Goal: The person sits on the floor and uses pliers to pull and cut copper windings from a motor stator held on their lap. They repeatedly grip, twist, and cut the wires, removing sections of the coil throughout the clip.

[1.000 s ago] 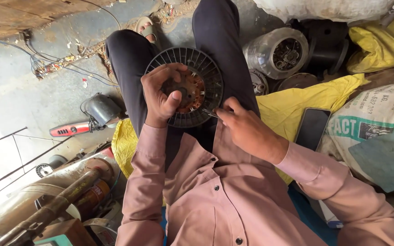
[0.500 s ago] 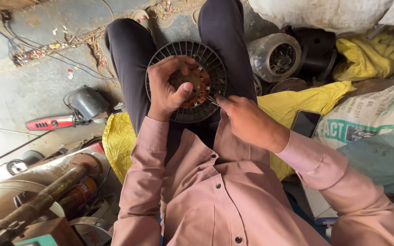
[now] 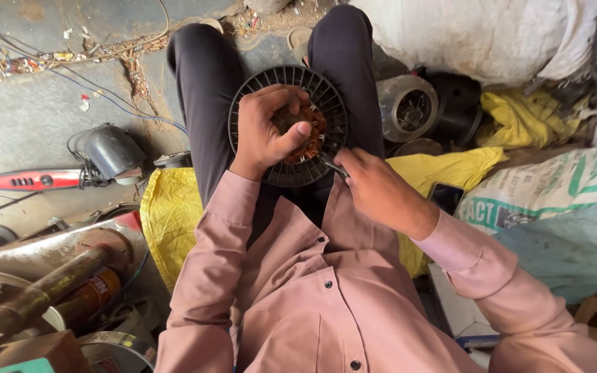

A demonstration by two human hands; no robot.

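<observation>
since the earlier frame the left hand (image 3: pixel 265 131) had curled tighter over the copper windings (image 3: pixel 310 132), fingers pressed together around the core of the round finned motor housing (image 3: pixel 289 124) resting on the lap. the right hand (image 3: pixel 376 188) pinched a thin metal tool (image 3: pixel 333 165), its tip just beside the left thumb.

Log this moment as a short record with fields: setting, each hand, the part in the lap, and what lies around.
Setting: person seated on a concrete floor, seen from above
Left hand: gripping the coppery windings at the centre of the black ribbed motor housing
Right hand: holding a thin metal tool at the housing's edge
Housing: resting across the thighs
Left side: red-handled tool, rusty pipe
Right side: yellow cloth, printed sack, grey motor casing
</observation>
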